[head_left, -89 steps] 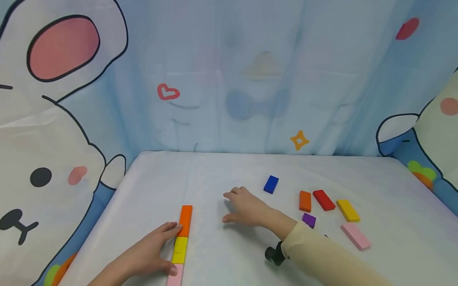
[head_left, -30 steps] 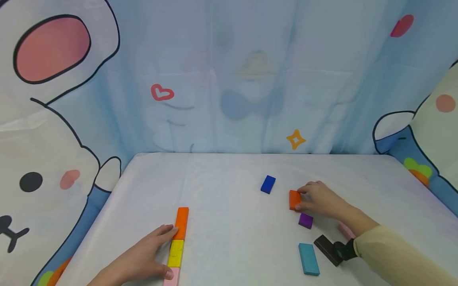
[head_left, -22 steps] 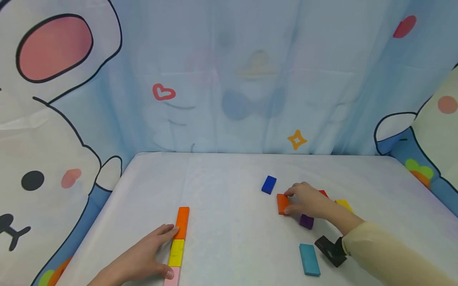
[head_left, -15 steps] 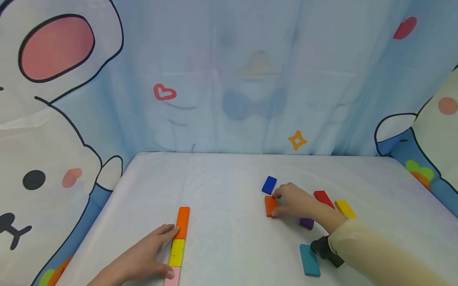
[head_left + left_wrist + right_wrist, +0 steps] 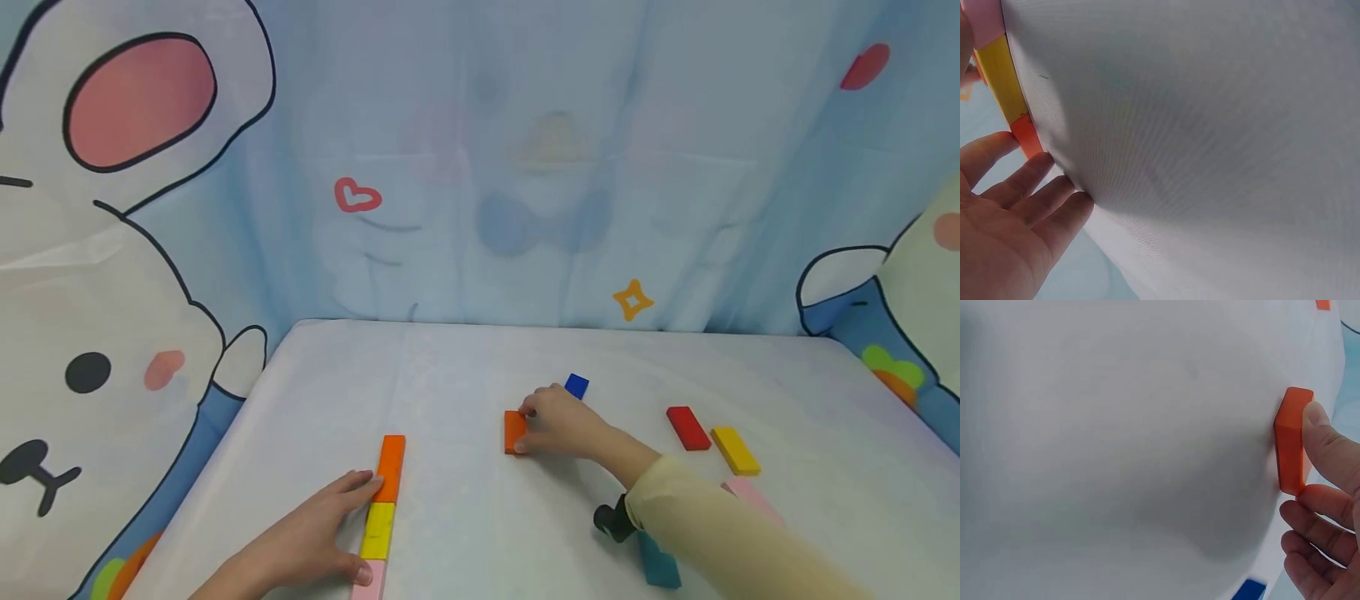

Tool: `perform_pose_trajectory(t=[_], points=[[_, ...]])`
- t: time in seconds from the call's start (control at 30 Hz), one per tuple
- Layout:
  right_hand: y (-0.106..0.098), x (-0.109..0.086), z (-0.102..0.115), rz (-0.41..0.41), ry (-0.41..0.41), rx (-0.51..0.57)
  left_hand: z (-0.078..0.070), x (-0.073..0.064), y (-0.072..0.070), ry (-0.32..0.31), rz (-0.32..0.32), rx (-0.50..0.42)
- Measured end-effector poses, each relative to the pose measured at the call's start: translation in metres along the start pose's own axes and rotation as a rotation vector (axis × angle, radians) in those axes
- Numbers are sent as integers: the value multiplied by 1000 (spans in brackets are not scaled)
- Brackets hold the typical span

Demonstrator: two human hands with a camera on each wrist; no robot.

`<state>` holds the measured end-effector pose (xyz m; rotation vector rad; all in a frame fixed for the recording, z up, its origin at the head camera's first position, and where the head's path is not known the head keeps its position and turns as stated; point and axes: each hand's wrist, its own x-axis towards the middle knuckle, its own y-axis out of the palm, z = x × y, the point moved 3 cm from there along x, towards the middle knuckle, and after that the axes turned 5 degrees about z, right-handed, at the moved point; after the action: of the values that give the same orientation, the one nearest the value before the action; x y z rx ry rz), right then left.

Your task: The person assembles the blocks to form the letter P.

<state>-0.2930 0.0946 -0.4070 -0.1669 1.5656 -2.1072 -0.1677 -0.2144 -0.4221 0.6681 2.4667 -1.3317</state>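
A row of three blocks lies end to end on the white table: an orange block [image 5: 391, 468], a yellow block [image 5: 377, 531] and a pink block [image 5: 369, 581]. My left hand [image 5: 303, 533] rests beside this row, its index fingertip touching the orange one and its thumb on the pink one. To the right, my right hand [image 5: 566, 422] pinches another orange block [image 5: 1291, 440] by its ends between thumb and index finger, close to the tabletop. Its remaining fingers are bent and hold nothing. A blue block [image 5: 577, 386] lies just behind that hand, partly covered.
On the right lie a red block [image 5: 688, 428], a yellow block [image 5: 736, 451] and a pink block [image 5: 752, 498], the last partly under the sleeve. A teal block [image 5: 658, 562] shows below the black wrist camera [image 5: 615, 518]. A printed curtain [image 5: 450, 250] hangs behind the table.
My right hand went right, took the second orange block from the loose group, and has slid it left past the blue block toward the row. My left hand stays in place.
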Motion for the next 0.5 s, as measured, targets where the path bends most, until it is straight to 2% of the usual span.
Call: perform_pose_trajectory(t=[0.33, 0.5], points=[[11, 25, 35, -39, -21, 28, 0, -1, -2, 25, 3, 1], [16, 33, 45, -53, -28, 33, 1, 0, -1, 11, 1, -5]])
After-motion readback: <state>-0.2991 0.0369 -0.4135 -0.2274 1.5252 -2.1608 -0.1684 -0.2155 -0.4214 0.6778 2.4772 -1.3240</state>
